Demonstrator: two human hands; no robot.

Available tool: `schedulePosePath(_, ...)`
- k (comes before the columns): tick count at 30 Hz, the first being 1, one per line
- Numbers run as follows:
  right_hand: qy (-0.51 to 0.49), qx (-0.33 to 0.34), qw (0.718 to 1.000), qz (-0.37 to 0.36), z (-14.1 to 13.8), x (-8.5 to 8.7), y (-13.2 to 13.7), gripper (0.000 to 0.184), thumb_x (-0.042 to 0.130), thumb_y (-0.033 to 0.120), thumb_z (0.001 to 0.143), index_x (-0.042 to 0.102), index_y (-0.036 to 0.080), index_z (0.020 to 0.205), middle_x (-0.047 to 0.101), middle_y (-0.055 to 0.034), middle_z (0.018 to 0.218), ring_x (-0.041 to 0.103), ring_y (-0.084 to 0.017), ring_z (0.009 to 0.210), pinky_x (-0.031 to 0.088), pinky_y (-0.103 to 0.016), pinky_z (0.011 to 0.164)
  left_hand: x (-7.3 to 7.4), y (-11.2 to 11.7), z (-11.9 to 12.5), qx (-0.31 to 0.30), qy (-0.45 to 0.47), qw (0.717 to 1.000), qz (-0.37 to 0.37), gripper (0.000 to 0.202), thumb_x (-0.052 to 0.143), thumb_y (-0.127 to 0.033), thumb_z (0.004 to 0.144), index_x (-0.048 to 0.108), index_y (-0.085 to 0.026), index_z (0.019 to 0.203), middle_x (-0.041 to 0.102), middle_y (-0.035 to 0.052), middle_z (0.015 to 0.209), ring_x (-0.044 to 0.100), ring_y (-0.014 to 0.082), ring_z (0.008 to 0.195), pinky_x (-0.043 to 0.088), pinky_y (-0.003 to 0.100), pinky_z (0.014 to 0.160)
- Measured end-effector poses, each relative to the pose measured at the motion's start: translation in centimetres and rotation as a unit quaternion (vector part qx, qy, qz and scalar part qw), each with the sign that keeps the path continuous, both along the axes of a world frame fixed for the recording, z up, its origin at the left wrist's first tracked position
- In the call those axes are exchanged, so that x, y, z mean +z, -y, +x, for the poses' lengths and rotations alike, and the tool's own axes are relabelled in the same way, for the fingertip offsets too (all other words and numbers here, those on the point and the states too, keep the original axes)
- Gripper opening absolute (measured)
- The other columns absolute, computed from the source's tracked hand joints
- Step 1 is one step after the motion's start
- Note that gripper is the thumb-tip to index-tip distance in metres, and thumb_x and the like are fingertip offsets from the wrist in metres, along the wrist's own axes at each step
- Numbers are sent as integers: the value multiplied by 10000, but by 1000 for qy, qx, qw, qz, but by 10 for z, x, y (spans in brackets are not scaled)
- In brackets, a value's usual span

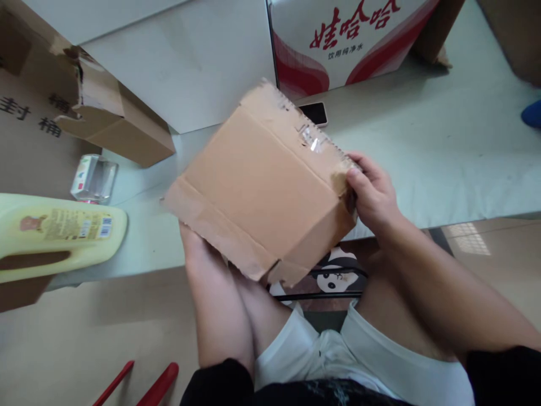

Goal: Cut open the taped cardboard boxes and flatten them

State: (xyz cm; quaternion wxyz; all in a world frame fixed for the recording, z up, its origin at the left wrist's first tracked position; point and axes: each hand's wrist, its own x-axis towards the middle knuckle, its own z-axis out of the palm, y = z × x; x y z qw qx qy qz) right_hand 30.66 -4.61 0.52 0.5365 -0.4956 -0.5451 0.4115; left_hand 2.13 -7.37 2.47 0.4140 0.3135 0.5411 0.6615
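The torn cardboard piece [257, 186] was held over the near edge of the table [443, 146], pinched at its right side by the right hand [374, 194], probably for steadiness, while the left hand, hidden beneath, seemed supporting, its fingers impossible to tell.

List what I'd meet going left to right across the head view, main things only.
Pale yellow jug → held brown cardboard → right hand gripping its edge → blue object cut off by the picture's edge.
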Motion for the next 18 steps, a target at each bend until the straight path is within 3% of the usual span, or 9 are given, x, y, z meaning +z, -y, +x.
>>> schedulePosePath(2,77,-35,996,27,4,-2,-3,467,613,623,921,647,264,1217,698,-64,1016,683,-225,876,589,-396,775,3,-8,-5,11,32,999,38,427,715,-496,789,727,-203,1100,777,68,1187,653,301,1264,567,447,1041)
schedulePosePath(4,115,-77,989,47,8,-7,-7,469,644,588,912,630,263,1251,687,-87,1110,670,-230,932,578,-399,793,7,-12,-10,-10,48,996,80,452,673,-531,830,716,-196,1131,763,84,1231,599,311,1346,520,493,1114)
schedulePosePath(6,103,-116,987,52,11,-14,-11,559,715,583,858,595,275,1309,653,-114,1274,658,-250,1049,574,-410,840,9,-14,-13,-9,45,992,114,435,628,-550,864,720,-200,1107,752,79,1265,555,308,1401,467,505,1178)
schedulePosePath(8,36,-112,993,17,10,-20,-15,674,764,608,798,553,288,1352,641,-117,1315,663,-248,1050,581,-393,807,9,-14,-15,14,40,991,124,399,619,-544,861,726,-200,1033,754,71,1263,559,312,1398,447,503,1200)
schedulePosePath(10,-52,-37,996,-60,7,-23,-16,679,756,662,773,575,274,1299,694,-93,1154,675,-221,885,571,-350,678,9,-14,-16,23,49,993,106,382,611,-538,859,723,-199,995,755,74,1264,575,322,1381,443,517,1202)
schedulePosePath(13,-121,97,975,-161,-2,-19,-12,588,765,707,735,661,229,1059,678,-36,816,590,-167,617,480,-295,499,11,-15,-15,13,66,992,103,379,553,-510,909,721,-194,1033,741,77,1304,558,314,1406,442,518,1205)
schedulePosePath(16,-125,102,970,-183,-10,-11,-8,545,809,689,705,674,209,927,625,-2,695,492,-119,510,366,-249,410,14,-13,-13,-2,55,987,150,495,420,-605,990,712,-229,1125,713,50,1363,493,276,1478,437,465,1219)
schedulePosePath(18,-113,80,974,-178,-14,-7,-7,534,811,690,709,658,201,862,576,23,627,423,-90,457,298,-230,379,15,-12,-13,-14,54,986,159,521,470,-676,952,709,-254,1143,703,43,1378,460,271,1507,431,445,1227)
